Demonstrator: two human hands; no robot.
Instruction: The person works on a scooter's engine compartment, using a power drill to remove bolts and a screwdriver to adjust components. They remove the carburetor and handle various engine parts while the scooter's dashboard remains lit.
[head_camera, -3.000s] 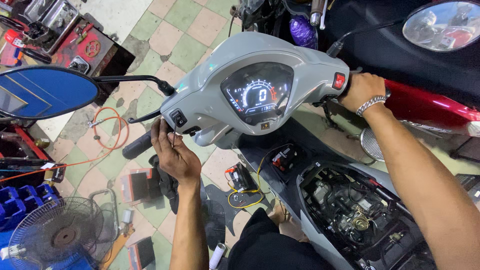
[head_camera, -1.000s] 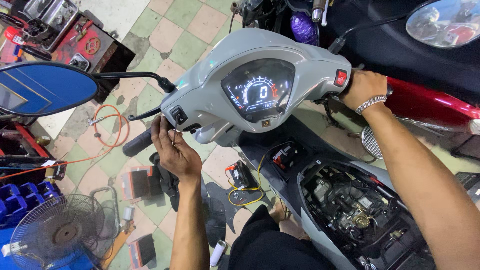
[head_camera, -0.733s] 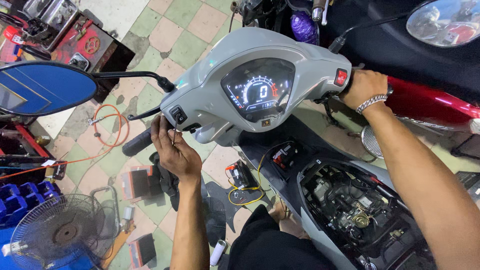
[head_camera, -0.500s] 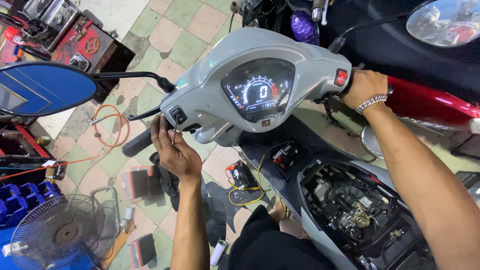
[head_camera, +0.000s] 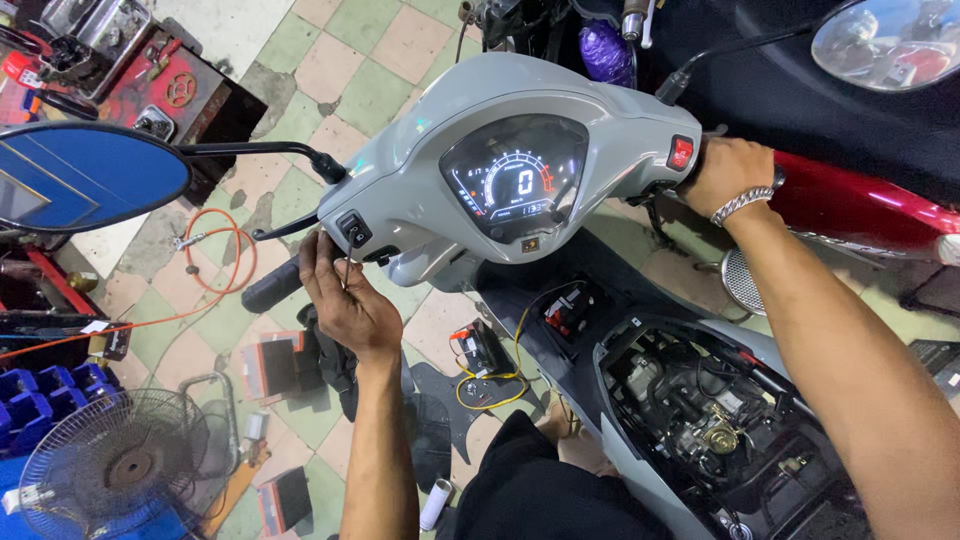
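Checked green-and-tan tiled floor (head_camera: 330, 95), strewn with parts. Far left: blue round mirror (head_camera: 85, 178), standing fan (head_camera: 120, 465) below. Left hand (head_camera: 345, 300) up against the switch block (head_camera: 355, 230) at the handlebar's left end, fingers spread on it, not clamped; black handlebar grip (head_camera: 272, 285) just left and below, long axis sloping down-left, free floor beyond. Centre: lit speedometer (head_camera: 518, 180). Right hand (head_camera: 728, 172) wrapped tight around the throttle (head_camera: 776, 178), red scooter body (head_camera: 860, 205) close alongside.

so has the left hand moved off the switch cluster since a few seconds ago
No. The left hand stays at the switch cluster just below the mirror stalk, fingers on the grey housing, as before.
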